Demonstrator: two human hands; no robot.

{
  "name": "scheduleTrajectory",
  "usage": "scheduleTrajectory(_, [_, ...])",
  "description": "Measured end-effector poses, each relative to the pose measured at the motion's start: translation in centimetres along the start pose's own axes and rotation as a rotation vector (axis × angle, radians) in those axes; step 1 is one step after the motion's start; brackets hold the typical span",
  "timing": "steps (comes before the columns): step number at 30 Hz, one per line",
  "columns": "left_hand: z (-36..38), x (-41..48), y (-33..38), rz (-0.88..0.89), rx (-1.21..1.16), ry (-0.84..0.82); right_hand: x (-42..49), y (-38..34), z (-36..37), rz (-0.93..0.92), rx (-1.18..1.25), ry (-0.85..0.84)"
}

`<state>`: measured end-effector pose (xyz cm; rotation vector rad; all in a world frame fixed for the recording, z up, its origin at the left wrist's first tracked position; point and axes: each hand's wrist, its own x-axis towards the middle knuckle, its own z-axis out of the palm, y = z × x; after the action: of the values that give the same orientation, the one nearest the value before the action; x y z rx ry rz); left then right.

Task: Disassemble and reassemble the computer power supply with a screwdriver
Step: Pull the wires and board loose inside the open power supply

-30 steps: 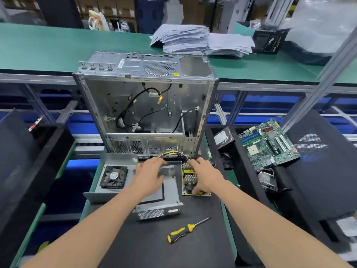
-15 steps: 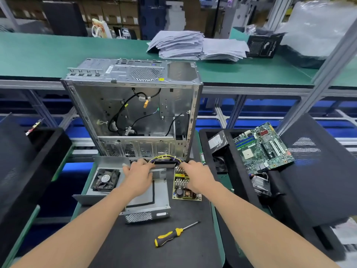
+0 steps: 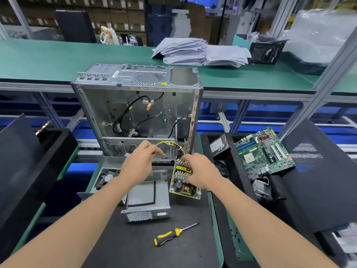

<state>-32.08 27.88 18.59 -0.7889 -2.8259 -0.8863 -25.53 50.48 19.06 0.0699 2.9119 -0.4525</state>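
Lying on the counter [image 3: 135,248] beside its casing [image 3: 146,198], the board [image 3: 182,169] looks light, stiff, fragile and best held by its edges: the right hand [image 3: 201,175] curls its fingers [image 3: 188,180] round it, the left hand [image 3: 139,169] pinches its wires [image 3: 170,145].

The circuit board [image 3: 182,172] is set just right of the housing [image 3: 143,196]; the screwdriver [image 3: 170,235] is laid toward the bench's [image 3: 135,248] front edge, the case [image 3: 108,105] behind.

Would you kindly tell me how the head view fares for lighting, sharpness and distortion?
Head view: bright, even light with soft shadows; circuit board and screwdriver sharp; far shelves softer; wide-angle stretch leans the frame post outward.
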Motion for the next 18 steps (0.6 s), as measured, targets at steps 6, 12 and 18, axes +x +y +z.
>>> scheduleTrajectory(6, [-2.1, 0.3, 0.3, -0.077, 0.037, 0.078, -1.2, -1.3, -1.2, -0.055, 0.01, -0.009])
scheduleTrajectory(12, [-3.5, -0.1, -0.4, -0.08, 0.019, 0.229, -1.7, -3.4, -1.6, -0.16, 0.04, -0.043])
scheduleTrajectory(18, [-5.7, 0.2, -1.8, -0.097, 0.099, 0.273, -1.7, -5.1, -0.9, -0.24, 0.054, -0.056])
